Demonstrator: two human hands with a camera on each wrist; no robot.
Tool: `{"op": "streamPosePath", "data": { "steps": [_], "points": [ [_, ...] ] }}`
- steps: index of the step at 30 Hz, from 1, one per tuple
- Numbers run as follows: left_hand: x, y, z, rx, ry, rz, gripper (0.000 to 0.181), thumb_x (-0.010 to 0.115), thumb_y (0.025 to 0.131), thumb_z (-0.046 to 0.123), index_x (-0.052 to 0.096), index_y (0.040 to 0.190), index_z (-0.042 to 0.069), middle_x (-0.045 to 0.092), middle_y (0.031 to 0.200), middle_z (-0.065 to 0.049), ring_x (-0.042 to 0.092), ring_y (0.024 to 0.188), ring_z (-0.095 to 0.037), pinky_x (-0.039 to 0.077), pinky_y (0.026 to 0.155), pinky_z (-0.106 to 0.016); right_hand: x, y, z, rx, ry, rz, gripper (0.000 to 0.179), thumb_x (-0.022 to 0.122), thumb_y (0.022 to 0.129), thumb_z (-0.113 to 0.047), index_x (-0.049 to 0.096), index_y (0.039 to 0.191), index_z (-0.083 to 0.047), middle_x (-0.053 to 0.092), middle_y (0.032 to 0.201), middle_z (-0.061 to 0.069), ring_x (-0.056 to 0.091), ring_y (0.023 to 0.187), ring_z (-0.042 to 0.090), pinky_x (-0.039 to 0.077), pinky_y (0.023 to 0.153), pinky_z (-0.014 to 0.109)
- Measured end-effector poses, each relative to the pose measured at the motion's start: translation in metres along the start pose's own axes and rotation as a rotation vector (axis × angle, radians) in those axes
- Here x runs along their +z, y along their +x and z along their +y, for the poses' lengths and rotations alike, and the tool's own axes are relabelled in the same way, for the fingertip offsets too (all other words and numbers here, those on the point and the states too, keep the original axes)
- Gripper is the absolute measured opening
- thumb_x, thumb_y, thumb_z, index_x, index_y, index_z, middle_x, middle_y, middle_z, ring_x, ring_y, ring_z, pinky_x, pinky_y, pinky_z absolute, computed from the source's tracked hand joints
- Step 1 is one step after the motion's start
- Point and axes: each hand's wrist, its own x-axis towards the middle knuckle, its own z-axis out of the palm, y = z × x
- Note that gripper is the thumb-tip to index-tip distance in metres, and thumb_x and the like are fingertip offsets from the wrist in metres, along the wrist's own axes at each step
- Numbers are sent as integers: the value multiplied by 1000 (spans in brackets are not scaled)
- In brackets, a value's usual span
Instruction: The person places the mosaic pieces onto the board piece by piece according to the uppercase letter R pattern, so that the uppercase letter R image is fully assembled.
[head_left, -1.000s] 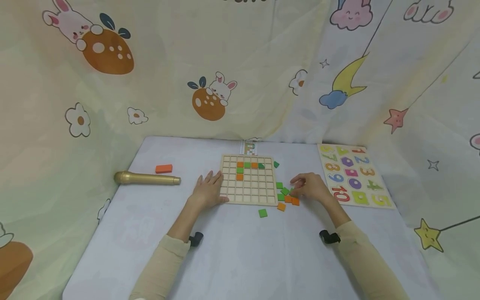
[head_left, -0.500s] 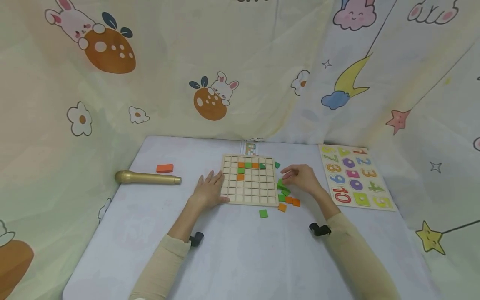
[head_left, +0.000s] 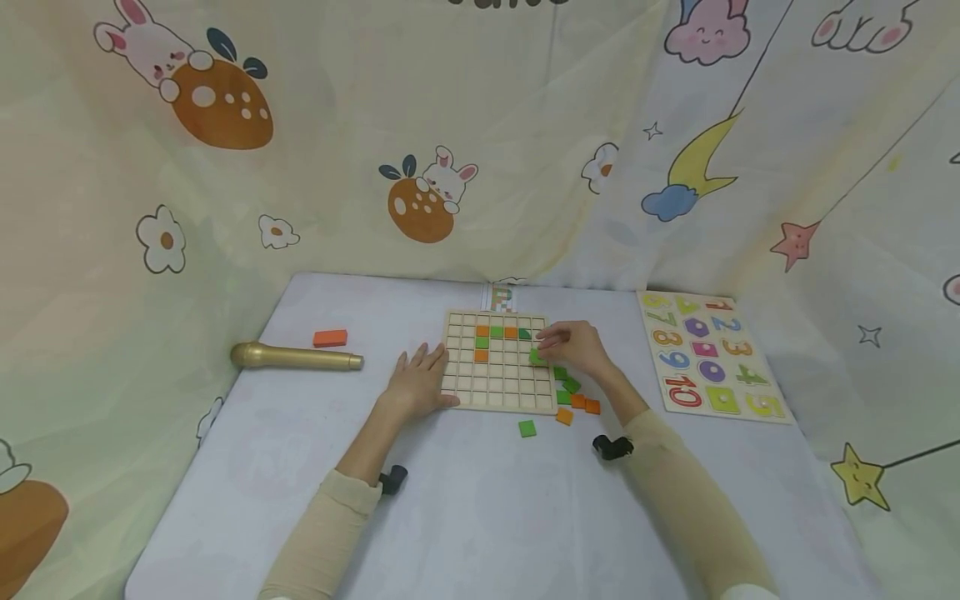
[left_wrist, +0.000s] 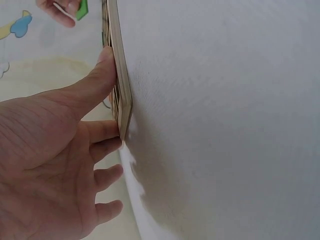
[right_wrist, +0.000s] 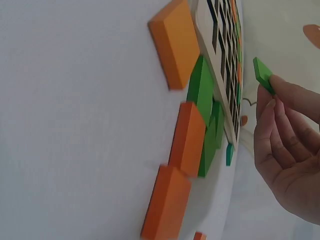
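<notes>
A wooden grid board (head_left: 504, 385) lies mid-table with orange and green square tiles and one dark green triangular tile (head_left: 524, 334) in its cells. My left hand (head_left: 415, 385) rests at the board's left side, fingers spread; in the left wrist view the thumb (left_wrist: 95, 80) touches its edge. Over the board's right side, my right hand (head_left: 581, 346) pinches a green square tile (head_left: 537, 358) between thumb and fingertips. The right wrist view has this green tile (right_wrist: 262, 76) tilted and raised. Loose green tiles (head_left: 572, 386) and orange tiles (head_left: 578, 401) lie beside the board's right edge.
A small pattern card (head_left: 501, 297) lies behind the board. At the left are a gold toy microphone (head_left: 300, 357) and an orange block (head_left: 330, 337). A number puzzle board (head_left: 693, 397) lies at the right. One green tile (head_left: 527, 428) sits in front of the grid.
My right hand has picked a green tile from the loose pile and moved left with it, over the board's right side. The left hand has stayed in place.
</notes>
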Motion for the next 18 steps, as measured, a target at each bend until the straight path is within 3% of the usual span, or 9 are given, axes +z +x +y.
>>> {"op": "streamPosePath", "data": {
  "steps": [7,18],
  "points": [
    [-2,-1,1,-4,1,0,101,74,91,55,28,164,3,21,173,-13,13,159,-40,11,126,-65,19,11,-9,10,16,-44,31,85,88,-11,76,117,-4,80,97,7,76,90,21,60,88,37],
    [-1,-1,2,-8,10,-6,101,74,91,56,28,164,2,21,173,-13,13,159,-40,11,126,-65,44,31,-17,-57,-7,-72,27,86,87,-14,78,112,-6,80,95,2,74,88,18,58,89,39]
  ]
}}
